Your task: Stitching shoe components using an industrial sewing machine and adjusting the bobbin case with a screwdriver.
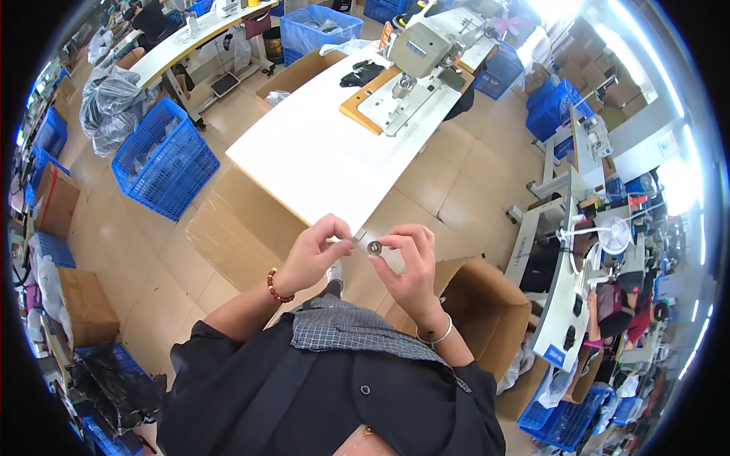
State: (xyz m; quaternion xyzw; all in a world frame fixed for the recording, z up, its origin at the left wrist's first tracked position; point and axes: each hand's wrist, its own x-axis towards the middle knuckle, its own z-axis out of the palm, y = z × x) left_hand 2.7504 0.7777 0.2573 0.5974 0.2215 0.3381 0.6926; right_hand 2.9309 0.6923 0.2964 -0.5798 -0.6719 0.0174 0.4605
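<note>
In front of my body, near the close corner of the white table (312,167), both hands are raised and near each other. Between its thumb and fingers my right hand (411,262) pinches a small round metal bobbin case (374,248), its round face turned up toward me. Just left of it, my left hand (315,254) has thumb and forefinger pressed together; whatever lies in that pinch is too small to tell. A sewing machine (422,64) stands at the table's far end, with a dark piece of cloth (362,74) beside it.
Below the table's left edge stands an open cardboard box (243,220), and another cardboard box (487,304) is close to my right forearm. A blue crate (166,161) sits on the floor at left. To the right runs another workbench (559,304) with a white fan (612,234).
</note>
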